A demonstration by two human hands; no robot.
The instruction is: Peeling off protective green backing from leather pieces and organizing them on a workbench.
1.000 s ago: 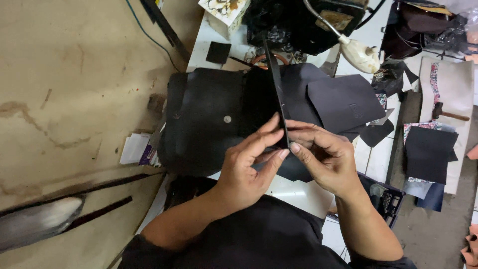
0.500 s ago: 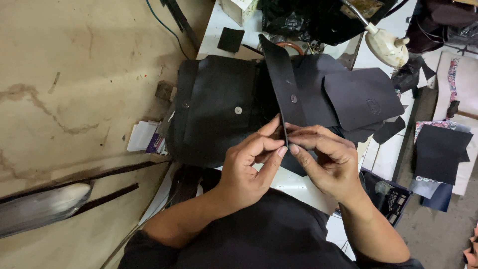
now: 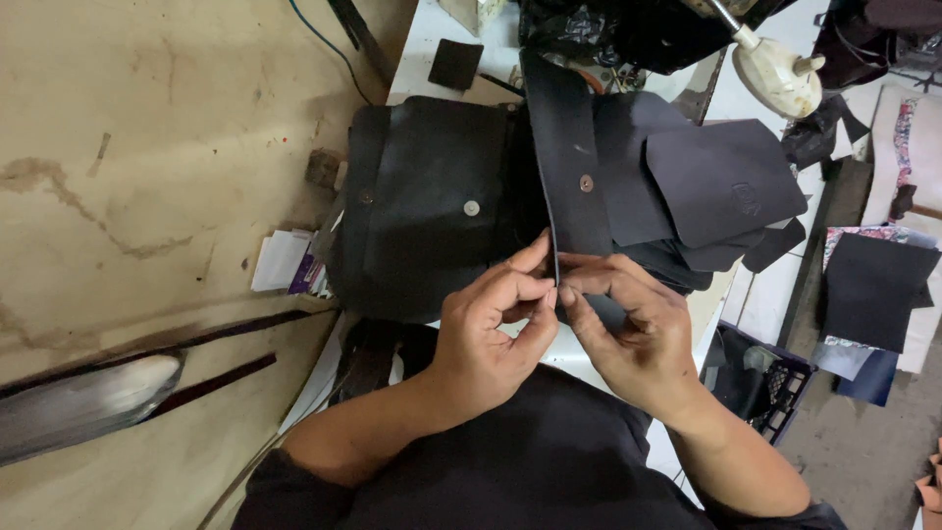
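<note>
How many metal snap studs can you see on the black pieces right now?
3: one on the strip both hands pinch, one mid-flap on the bag, one near the bag's left edge. Others may be hidden under the stacked pieces.

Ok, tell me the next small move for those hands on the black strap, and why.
Probably slide both pinches a little further up the strap. The left hand and right hand pinch its near end, edge-on between the fingers, while the length past the snap stud lies loose over the black bag.
</note>
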